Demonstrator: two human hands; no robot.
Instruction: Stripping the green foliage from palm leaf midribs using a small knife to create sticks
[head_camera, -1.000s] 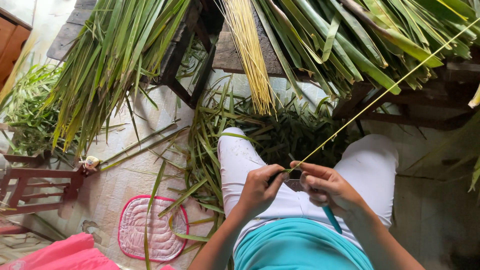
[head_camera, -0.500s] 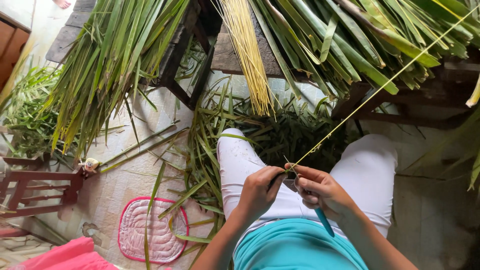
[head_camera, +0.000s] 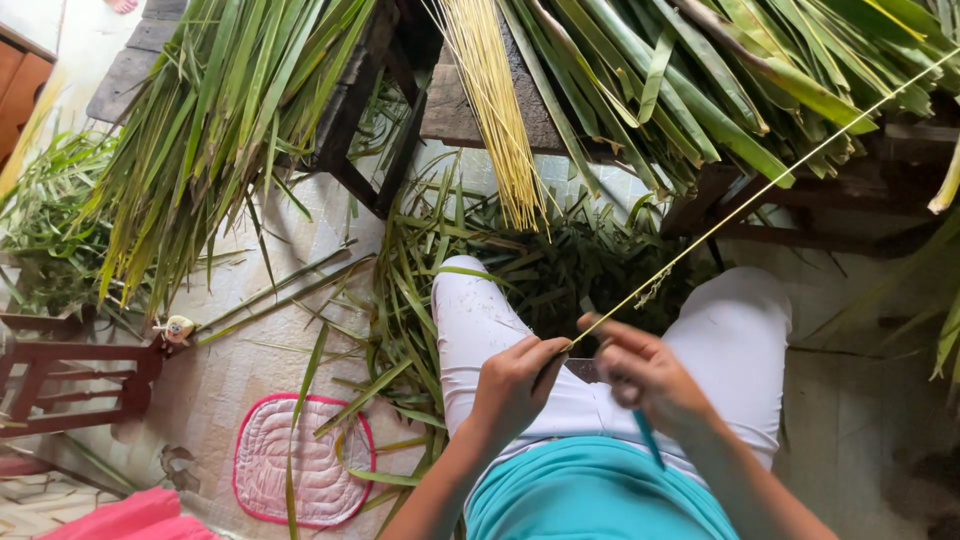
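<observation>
Both hands' fingers pinch the leaf midrib (head_camera: 760, 190) – right hand (head_camera: 655, 380) hides a teal-handled blade (head_camera: 648, 438).

Your left hand (head_camera: 515, 385) pinches a thin, smooth, pale yellow leaf midrib (head_camera: 760, 190), stiff and faintly glossy. The bundle of midribs (head_camera: 490, 100) looks dry and matt. The green palm leaves (head_camera: 220, 120) are waxy, fibrous. The table (head_camera: 460, 115) is rough dark wood; the mat (head_camera: 285, 470) quilted cloth.
</observation>
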